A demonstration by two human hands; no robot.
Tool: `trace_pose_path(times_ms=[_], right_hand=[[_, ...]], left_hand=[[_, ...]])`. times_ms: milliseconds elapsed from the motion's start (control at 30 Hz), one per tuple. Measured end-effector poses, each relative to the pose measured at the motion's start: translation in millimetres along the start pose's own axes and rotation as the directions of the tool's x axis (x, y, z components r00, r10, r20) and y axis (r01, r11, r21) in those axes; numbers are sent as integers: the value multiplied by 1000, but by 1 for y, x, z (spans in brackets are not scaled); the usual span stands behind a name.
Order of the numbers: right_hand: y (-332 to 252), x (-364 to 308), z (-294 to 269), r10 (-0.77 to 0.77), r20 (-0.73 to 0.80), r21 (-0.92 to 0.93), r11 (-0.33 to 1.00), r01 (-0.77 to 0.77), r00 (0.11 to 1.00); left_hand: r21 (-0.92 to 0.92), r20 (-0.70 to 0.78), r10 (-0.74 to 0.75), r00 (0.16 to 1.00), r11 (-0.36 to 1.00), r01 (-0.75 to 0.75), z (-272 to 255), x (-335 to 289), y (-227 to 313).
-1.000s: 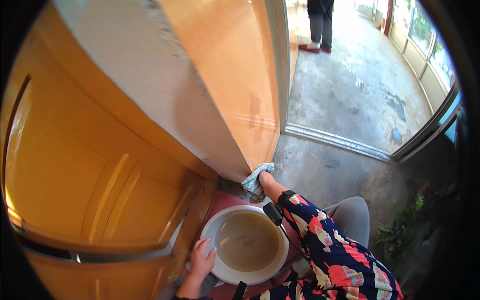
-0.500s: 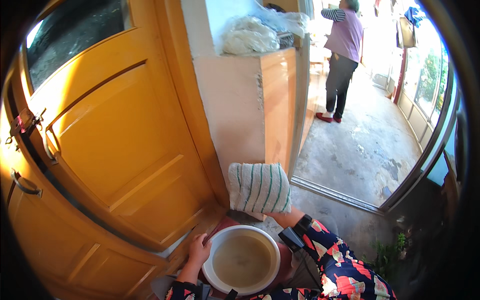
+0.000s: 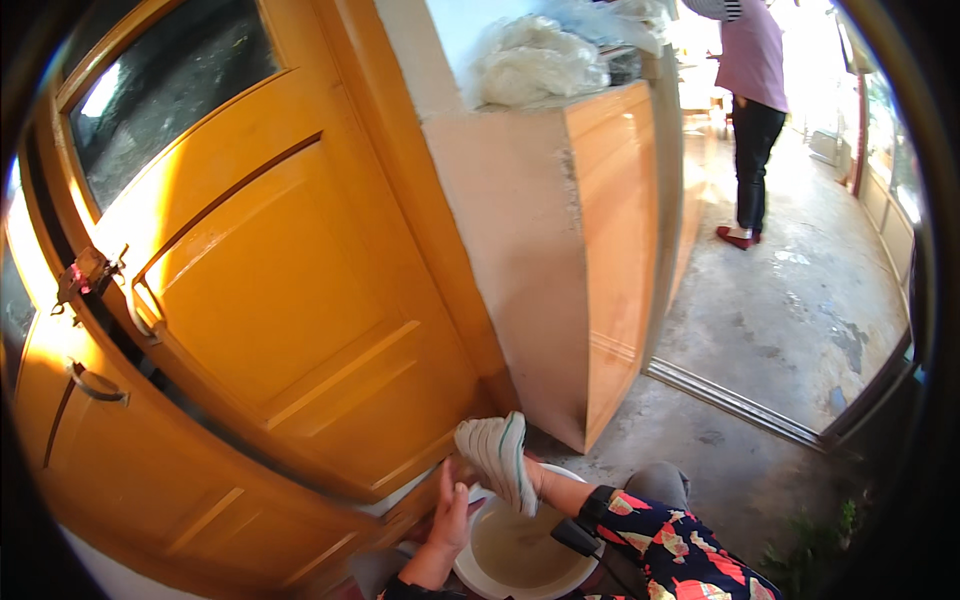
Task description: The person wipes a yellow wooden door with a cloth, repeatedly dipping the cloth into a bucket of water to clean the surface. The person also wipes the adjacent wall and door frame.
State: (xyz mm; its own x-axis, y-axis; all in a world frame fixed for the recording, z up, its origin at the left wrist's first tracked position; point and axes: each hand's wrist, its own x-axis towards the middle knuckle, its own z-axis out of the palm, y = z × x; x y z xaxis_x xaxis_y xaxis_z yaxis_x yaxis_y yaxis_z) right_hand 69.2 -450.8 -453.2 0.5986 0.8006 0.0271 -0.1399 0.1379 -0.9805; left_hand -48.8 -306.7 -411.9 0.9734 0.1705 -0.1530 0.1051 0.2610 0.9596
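Note:
A white cloth (image 3: 494, 462) with green stripes covers most of my right hand (image 3: 537, 480), which holds it up above the far rim of a white basin (image 3: 478, 580). The cloth looks folded and tilted, and the fingers beneath it are hidden. Cloudy greyish water (image 3: 515, 550) fills the lower part of the basin. My left hand (image 3: 452, 512) is raised at the basin's left side, its fingers stretched out toward the cloth with nothing in them.
Yellow wooden doors (image 3: 300, 270) with metal handles stand on the left. Ahead, a pale cabinet (image 3: 520, 230) carries crumpled plastic bags (image 3: 545, 65). To the right, a metal threshold track (image 3: 735, 405) crosses the floor; beyond it stands a person (image 3: 755, 110). A plant (image 3: 825, 540) is at lower right.
My left hand has let go of the basin's rim and risen toward the cloth. The cloth, earlier spread flat toward me, is now lower and turned more edge-on. The whole view has shifted.

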Motion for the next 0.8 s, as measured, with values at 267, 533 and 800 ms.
trace_pose_path(times_ms=[267,533,800], right_hand=[[-2,-14,34,-78,95,-885,450,120,992],[-34,-15,17,-25,-140,-48,999,19,990],[16,5,41,350,-19,43,936,-348,937]], left_hand=[[-522,-61,-317,946,818,240,26,-3,-10],[-584,-63,-244,968,795,162,25,-39,55],[-544,-60,-290,955,812,212,43,-48,98]])
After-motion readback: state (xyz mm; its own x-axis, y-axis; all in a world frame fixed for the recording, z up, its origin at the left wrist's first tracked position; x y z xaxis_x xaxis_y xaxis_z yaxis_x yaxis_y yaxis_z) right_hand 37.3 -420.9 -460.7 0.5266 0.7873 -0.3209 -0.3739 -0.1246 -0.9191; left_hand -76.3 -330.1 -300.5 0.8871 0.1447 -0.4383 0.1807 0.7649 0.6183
